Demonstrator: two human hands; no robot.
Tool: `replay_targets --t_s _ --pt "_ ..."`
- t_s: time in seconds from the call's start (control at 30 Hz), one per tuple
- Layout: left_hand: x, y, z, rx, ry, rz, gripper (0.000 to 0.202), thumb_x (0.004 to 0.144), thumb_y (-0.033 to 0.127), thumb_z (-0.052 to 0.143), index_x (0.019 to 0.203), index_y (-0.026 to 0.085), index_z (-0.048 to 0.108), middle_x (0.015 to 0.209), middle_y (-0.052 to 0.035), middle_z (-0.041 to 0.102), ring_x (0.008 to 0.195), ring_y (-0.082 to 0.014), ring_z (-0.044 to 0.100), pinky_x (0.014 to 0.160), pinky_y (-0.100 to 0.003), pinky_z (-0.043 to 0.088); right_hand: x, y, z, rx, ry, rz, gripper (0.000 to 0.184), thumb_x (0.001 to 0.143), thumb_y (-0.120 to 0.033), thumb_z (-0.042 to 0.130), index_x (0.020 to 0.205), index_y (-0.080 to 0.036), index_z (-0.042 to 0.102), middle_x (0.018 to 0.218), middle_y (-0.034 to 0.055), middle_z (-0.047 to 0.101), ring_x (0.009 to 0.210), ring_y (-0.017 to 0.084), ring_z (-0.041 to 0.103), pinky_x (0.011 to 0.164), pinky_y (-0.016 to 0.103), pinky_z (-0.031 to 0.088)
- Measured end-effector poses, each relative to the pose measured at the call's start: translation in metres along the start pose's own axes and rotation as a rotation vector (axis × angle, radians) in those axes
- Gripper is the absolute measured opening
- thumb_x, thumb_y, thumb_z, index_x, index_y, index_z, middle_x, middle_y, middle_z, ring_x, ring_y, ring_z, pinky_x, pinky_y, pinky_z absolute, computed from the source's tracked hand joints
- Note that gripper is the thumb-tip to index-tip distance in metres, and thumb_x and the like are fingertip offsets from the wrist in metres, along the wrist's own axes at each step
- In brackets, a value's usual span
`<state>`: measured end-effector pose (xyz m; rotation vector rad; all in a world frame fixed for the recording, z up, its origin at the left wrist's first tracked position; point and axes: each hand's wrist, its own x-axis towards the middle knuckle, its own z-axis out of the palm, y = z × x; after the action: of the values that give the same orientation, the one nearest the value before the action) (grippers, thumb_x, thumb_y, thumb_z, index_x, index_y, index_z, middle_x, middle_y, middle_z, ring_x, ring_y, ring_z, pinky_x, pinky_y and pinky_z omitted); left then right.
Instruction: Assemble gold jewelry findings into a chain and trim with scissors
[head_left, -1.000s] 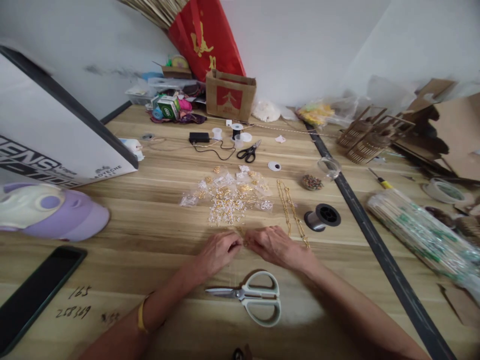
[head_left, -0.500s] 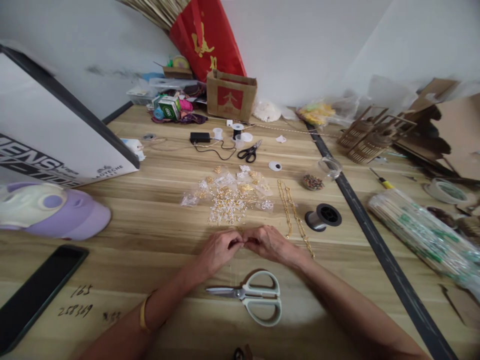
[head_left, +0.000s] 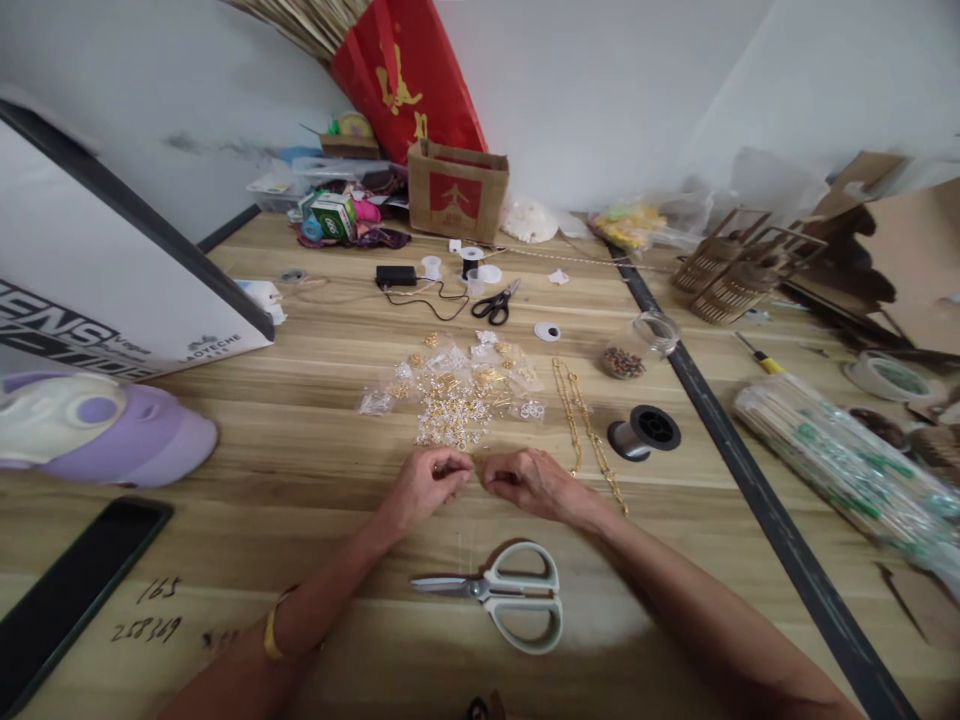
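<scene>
My left hand (head_left: 426,488) and my right hand (head_left: 529,482) rest on the wooden table (head_left: 300,470), close together, each with fingers pinched shut on something too small to make out. Just beyond them lies a heap of small gold and clear beads and findings in little bags (head_left: 457,390). A gold chain (head_left: 581,425) runs past my right hand on its far right side. Pale green scissors (head_left: 502,592) lie closed on the table just in front of my wrists.
A spool of clear thread (head_left: 646,432) and a small dish of dark beads (head_left: 622,362) sit right of the chain. Black scissors (head_left: 495,303) lie further back. A purple cap (head_left: 105,428), a phone (head_left: 71,590) and a white box (head_left: 90,260) are left; a bundle of sticks (head_left: 840,460) right.
My hands, touching at the fingertips before, have drawn slightly apart and shifted a little to the left. Nothing else on the table has moved.
</scene>
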<state>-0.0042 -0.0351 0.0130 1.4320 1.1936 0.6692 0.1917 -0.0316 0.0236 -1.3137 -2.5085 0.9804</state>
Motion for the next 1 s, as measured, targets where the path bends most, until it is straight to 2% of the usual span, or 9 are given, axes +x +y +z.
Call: replay_targets --t_s 0.13,0.33,0.53,0.67,0.8,1.0 --pt "-0.001 0.001 0.01 -0.025 -0.053 -0.024 0.013 0.069 0.023 0.061 0.075 0.011 0.064 0.062 -0.0013 0.062 0.051 -0.0096 0.052 0.049 -0.02 0.042 0.0 -0.001 0.0 0.004 0.012 0.019 0.013 0.083 -0.019 0.053 0.085 -0.02 0.065 0.071 -0.0003 0.064 0.061 0.011 0.052 0.057 0.02 0.03" --pt "0.0 -0.001 0.015 0.025 -0.032 0.02 0.011 0.07 0.021 0.06 0.071 0.011 0.065 0.061 -0.0014 0.062 0.05 -0.0095 0.051 0.049 -0.02 0.041 0.0 -0.003 -0.001 -0.018 0.009 0.029 0.012 0.083 -0.02 0.054 0.087 -0.021 0.066 0.073 0.0004 0.066 0.065 0.013 0.057 0.058 0.02 0.031" --pt "0.0 0.0 0.016 0.091 -0.02 0.067 0.01 0.072 0.019 0.058 0.068 0.012 0.064 0.062 -0.0012 0.063 0.055 -0.0107 0.053 0.054 -0.021 0.043 0.0 -0.002 0.0 -0.015 -0.001 0.03 0.012 0.083 -0.021 0.055 0.088 -0.02 0.066 0.074 0.0006 0.065 0.065 0.012 0.056 0.058 0.021 0.031" --pt "-0.001 0.0 0.014 0.191 -0.058 0.112 0.009 0.071 0.016 0.058 0.066 0.013 0.065 0.064 -0.0013 0.064 0.062 -0.0123 0.055 0.059 -0.021 0.042 0.0 0.0 -0.001 0.021 -0.016 0.012 0.01 0.082 -0.018 0.056 0.088 -0.02 0.064 0.07 -0.0016 0.061 0.06 0.01 0.052 0.057 0.019 0.031" --pt "-0.002 -0.002 0.012 0.212 -0.103 0.118 0.009 0.071 0.016 0.059 0.068 0.013 0.066 0.064 -0.0016 0.065 0.061 -0.0119 0.055 0.057 -0.021 0.042 -0.003 0.001 -0.008 0.056 -0.038 -0.017 0.01 0.083 -0.02 0.055 0.09 -0.018 0.061 0.069 -0.0021 0.058 0.059 0.009 0.049 0.056 0.019 0.031" --pt "-0.002 -0.007 0.014 0.234 -0.099 0.109 0.008 0.07 0.016 0.06 0.068 0.013 0.067 0.064 -0.0024 0.065 0.059 -0.0116 0.055 0.056 -0.02 0.043 -0.008 -0.003 -0.024 0.001 -0.041 0.015 0.014 0.089 -0.02 0.044 0.091 -0.017 0.058 0.072 0.0003 0.058 0.061 0.01 0.048 0.057 0.02 0.031"
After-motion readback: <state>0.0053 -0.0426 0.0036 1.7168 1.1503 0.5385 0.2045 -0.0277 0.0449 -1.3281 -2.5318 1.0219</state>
